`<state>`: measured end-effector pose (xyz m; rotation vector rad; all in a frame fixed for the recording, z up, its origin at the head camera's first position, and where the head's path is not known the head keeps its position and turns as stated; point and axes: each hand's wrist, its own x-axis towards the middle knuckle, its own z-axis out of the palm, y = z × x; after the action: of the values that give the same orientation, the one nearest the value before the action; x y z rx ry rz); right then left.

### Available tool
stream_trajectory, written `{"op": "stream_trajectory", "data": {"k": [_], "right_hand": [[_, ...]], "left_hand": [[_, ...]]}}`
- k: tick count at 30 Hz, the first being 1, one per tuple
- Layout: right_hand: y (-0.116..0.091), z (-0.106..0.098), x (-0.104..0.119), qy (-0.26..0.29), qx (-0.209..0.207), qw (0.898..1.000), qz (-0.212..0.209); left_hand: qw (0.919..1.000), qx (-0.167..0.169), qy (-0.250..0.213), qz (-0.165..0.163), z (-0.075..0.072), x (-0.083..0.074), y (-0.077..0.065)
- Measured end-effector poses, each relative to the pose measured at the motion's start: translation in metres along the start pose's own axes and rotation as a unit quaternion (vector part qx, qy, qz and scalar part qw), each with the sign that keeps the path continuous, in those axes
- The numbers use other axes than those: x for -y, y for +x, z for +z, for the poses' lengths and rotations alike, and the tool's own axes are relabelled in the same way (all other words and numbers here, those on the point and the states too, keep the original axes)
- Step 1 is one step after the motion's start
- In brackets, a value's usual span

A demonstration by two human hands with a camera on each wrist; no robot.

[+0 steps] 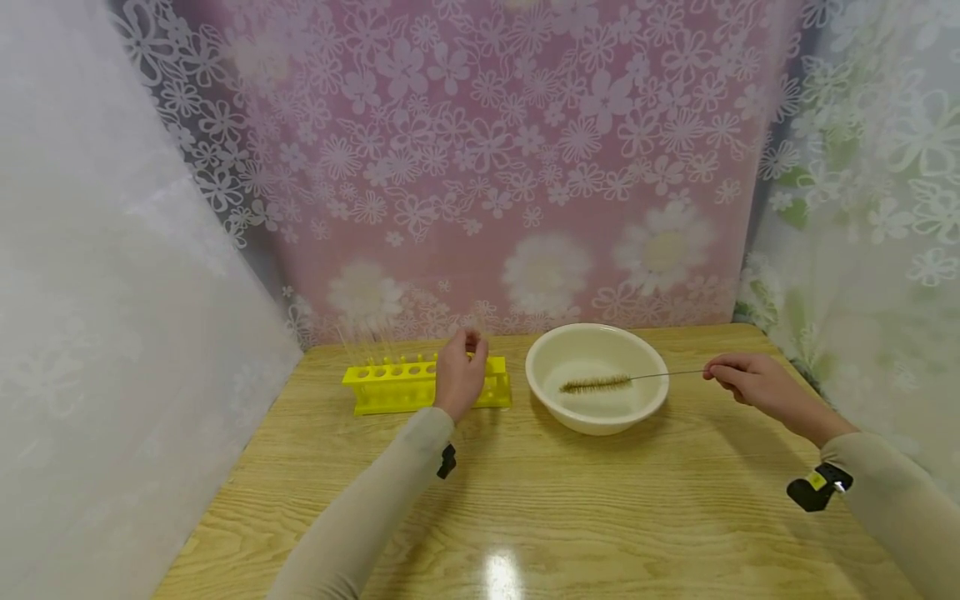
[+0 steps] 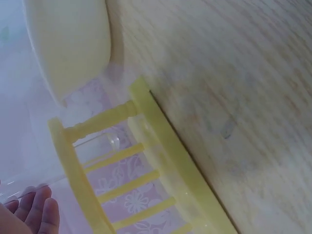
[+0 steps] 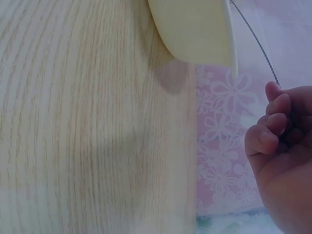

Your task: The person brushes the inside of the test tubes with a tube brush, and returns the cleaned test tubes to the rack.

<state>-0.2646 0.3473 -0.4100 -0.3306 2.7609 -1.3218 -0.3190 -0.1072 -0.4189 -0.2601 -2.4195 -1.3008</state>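
At the right end of a yellow test tube rack point(image 1: 393, 398), my left hand point(image 1: 459, 375) holds the upper part of a clear test tube point(image 2: 36, 179). That tube's rounded lower end sits inside the rack in the left wrist view. My right hand point(image 1: 765, 392) pinches the twisted wire handle point(image 3: 257, 41) of a test tube brush. The brush's bristly head point(image 1: 596, 384) lies across the inside of a cream bowl point(image 1: 600, 423), its wire passing over the right rim. More clear test tubes point(image 1: 348, 346) stand in the rack's left holes; their outlines are faint.
A wood-grain table point(image 1: 585, 508) carries the rack and the bowl, which stand side by side near its back edge. Behind hangs a pink flowered curtain point(image 1: 487, 167). Pale sheets point(image 1: 135, 333) enclose the left and right sides.
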Motion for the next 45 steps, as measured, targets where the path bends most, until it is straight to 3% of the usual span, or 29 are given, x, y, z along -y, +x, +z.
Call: {"op": "stream_trajectory", "data": {"k": [3, 10, 13, 17, 22, 32, 45], "right_hand": [[0.001, -0.001, 0.0, -0.004, -0.001, 1.0, 0.003], [0.002, -0.002, 0.001, -0.005, -0.001, 1.0, 0.009], [0.002, -0.003, 0.003, -0.003, 0.001, 1.0, 0.01], [0.002, -0.005, 0.004, -0.002, 0.0, 1.0, 0.011], [0.002, -0.008, 0.006, 0.005, -0.013, 1.0, 0.007], [0.002, -0.015, 0.007, 0.02, -0.017, 1.0, -0.01], [0.0, -0.023, 0.012, 0.052, -0.03, 0.998, -0.031]], "left_hand": [[0.9996, -0.015, -0.017, 0.015, -0.003, -0.004, 0.003], [0.9938, -0.062, -0.028, 0.088, -0.009, -0.018, 0.013], [0.9924, -0.066, -0.024, 0.101, -0.011, -0.024, 0.014], [0.9925, -0.043, -0.011, 0.114, -0.011, -0.03, 0.01], [0.9928, 0.016, 0.022, 0.116, -0.005, -0.027, 0.001], [0.9877, 0.116, 0.078, 0.07, 0.002, -0.014, -0.012], [0.9735, 0.14, 0.173, 0.054, -0.002, -0.005, -0.014]]}}
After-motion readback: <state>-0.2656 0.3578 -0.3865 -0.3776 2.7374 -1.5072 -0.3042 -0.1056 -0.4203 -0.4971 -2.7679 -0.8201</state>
